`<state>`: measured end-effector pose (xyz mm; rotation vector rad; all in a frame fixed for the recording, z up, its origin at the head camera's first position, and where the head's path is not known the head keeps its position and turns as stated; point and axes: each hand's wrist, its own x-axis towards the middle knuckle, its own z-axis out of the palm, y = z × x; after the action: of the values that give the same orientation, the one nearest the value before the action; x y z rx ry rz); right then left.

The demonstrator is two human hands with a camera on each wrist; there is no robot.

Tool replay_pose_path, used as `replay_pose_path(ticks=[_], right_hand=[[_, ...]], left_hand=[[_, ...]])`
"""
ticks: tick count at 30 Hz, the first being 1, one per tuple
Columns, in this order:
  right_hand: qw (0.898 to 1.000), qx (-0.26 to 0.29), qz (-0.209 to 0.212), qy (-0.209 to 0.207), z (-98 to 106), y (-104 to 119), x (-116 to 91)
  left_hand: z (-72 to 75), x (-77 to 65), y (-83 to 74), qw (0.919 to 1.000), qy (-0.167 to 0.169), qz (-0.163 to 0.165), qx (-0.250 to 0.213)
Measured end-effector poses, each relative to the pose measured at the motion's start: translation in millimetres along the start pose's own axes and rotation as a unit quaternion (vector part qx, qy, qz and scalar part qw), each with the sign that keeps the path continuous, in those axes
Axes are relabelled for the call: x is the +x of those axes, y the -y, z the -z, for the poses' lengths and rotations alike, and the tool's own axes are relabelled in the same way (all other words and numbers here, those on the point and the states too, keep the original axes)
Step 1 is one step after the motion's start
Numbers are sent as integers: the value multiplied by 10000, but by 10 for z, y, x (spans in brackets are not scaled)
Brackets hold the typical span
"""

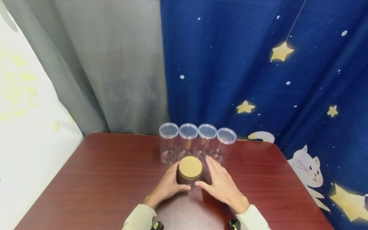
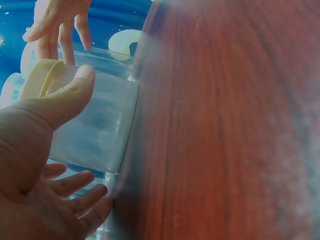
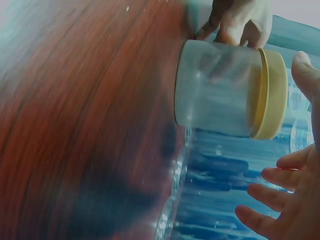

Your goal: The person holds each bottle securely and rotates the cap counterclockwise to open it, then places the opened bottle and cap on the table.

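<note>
A squat clear jar point(image 1: 189, 182) with a gold lid point(image 1: 190, 167) stands upright on the table, also seen side-on in the right wrist view. To its left is my left hand point(image 1: 166, 184), thumb in front of the jar and fingers spread along its side; whether it touches cannot be told. My right hand point(image 1: 222, 185) is at the jar's right, thumb and fingers apart from it, with a visible gap in the right wrist view point(image 3: 295, 195). Just behind the jar, several tall clear jars point(image 1: 168, 143) with translucent lids point(image 1: 226, 135) stand side by side in a row.
The dark red wooden table point(image 1: 109, 179) ends at a back edge close behind the tall jars. A grey curtain point(image 1: 120, 70) and a blue curtain point(image 1: 218, 64) with stars hang beyond it. White fabric point(image 1: 31, 121) hangs at the left.
</note>
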<state>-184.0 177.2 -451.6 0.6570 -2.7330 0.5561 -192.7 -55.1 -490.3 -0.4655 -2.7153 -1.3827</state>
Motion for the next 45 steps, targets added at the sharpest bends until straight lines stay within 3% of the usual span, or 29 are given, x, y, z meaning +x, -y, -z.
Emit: replay_pose_path(ticks=[7,18,25,36,45], right_hand=[[9985,391,-292,231,-122,87,70],[9977,617,-230,-180,-243,174,106],[9950,820,-499,-276,-291,224,119],[9874,1196,-738,-726,-245,317,164],[9831,1423,-804,-828,-197,338,192]], left_hand=[[-40,43,11,9998,115,159,78],[-82,68,18,9999,-20,-112,17],[-64,63,14,9993,-105,-219,-274],[-6,58,-132,9971,-287,-646,-290],[-13,43,-202,9970,-306,-535,-459]])
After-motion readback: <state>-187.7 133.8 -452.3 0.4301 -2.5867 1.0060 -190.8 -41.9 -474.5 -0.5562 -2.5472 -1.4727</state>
